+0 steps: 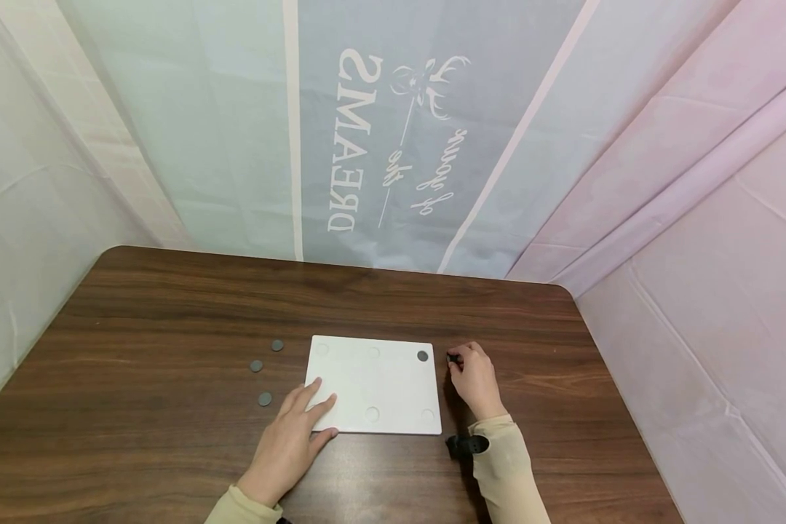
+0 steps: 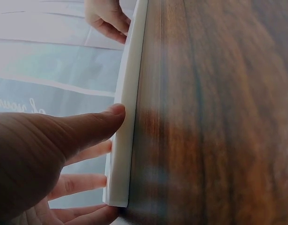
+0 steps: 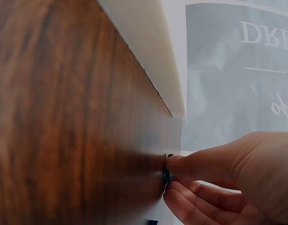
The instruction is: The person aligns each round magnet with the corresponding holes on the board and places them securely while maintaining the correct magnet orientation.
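A white rectangular board [image 1: 393,382] lies on the table with faint round recesses; a dark disc [image 1: 422,356] sits at its upper right corner. My left hand [image 1: 291,440] rests on the board's lower left corner, fingers spread, the thumb by the near edge. In the left wrist view the left hand's thumb touches the board's side [image 2: 122,140]. Just right of the board, my right hand [image 1: 477,378] pinches a small dark disc [image 3: 167,171] between thumb and fingers, close to the table surface.
Three grey discs [image 1: 277,346] [image 1: 256,366] [image 1: 265,399] lie left of the board on the brown wooden table [image 1: 170,364]. Behind the table hangs a printed curtain [image 1: 406,145]. Part of another dark object [image 3: 153,222] shows at the bottom of the right wrist view.
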Motion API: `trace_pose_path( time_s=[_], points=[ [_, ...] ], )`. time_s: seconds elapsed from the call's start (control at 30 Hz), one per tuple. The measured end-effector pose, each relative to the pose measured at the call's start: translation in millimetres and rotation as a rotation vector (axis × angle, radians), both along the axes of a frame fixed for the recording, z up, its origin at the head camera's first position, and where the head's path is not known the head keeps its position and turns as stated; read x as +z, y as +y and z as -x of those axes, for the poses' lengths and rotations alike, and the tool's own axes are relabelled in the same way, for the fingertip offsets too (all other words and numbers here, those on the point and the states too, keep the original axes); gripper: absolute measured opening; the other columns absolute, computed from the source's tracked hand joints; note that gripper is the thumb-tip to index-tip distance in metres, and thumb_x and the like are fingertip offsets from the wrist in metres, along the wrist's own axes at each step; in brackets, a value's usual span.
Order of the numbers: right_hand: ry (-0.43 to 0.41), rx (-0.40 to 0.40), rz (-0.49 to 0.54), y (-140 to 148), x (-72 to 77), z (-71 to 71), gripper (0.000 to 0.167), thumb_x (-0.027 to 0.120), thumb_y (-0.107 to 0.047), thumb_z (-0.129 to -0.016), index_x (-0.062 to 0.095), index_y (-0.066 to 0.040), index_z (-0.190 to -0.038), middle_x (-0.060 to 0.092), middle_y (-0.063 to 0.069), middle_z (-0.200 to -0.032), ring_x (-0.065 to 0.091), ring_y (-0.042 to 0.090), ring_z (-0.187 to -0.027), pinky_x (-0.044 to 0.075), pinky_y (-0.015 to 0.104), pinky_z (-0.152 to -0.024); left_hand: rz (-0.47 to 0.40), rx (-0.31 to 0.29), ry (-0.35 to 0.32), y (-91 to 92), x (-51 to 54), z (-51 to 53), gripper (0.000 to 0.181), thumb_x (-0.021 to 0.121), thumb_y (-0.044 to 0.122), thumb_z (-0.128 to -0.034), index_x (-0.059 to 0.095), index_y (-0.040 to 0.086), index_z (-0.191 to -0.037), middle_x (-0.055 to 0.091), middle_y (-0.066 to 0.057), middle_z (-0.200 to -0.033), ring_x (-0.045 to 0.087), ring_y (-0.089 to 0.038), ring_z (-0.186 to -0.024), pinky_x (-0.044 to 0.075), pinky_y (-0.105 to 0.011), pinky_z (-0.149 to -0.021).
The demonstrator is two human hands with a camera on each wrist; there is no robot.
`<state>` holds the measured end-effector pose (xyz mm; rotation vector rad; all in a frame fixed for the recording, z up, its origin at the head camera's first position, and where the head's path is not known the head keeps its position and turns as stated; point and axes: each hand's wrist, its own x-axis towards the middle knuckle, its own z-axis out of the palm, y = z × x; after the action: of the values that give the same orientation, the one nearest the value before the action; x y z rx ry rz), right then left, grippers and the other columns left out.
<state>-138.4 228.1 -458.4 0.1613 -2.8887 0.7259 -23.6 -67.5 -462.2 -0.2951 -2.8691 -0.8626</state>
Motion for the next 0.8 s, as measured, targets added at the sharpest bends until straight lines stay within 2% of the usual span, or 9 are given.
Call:
trace_pose_path(
  time_s=[0.3, 0.53, 0.8],
  points=[
    [-0.061, -0.072, 0.066, 0.5, 2.8, 0.0, 0.013, 0.072, 0.003, -0.079, 0.066, -0.002, -0.089, 0.066, 0.012, -0.084, 0.063, 0.022, -0.075, 0.054, 0.038, -0.067, -0.007, 0.002, -0.013, 0.5, 0.0, 0.4, 0.046, 0.081, 0.024, -0.0749, 0.069, 0.007, -0.116, 0.053, -0.017, -0.137, 0.05, -0.039, -0.124, 0.054, -0.051, -0.084],
    [-0.058, -0.053, 0.078, -0.5, 2.0, -0.3, 0.012, 0.07, 0.004, -0.079, 0.065, -0.004, -0.087, 0.067, 0.009, -0.079, 0.064, 0.021, -0.072, 0.053, 0.037, -0.066, -0.014, 0.002, -0.009, 0.4, -0.2, 0.1, 0.046, 0.081, 0.024, -0.0749, 0.069, 0.007, -0.116, 0.053, -0.017, -0.137, 0.05, -0.038, -0.124, 0.054, -0.051, -0.082],
    [-0.024, -0.011, 0.066, -5.7, 4.6, -3.3, 0.01, 0.067, 0.005, -0.083, 0.068, -0.003, -0.09, 0.068, 0.009, -0.082, 0.064, 0.021, -0.075, 0.053, 0.037, -0.066, -0.011, 0.006, 0.006, 0.7, -1.1, -0.4, 0.046, 0.081, 0.024, -0.0744, 0.07, 0.008, -0.116, 0.054, -0.016, -0.137, 0.05, -0.038, -0.123, 0.055, -0.05, -0.081]
  ],
)
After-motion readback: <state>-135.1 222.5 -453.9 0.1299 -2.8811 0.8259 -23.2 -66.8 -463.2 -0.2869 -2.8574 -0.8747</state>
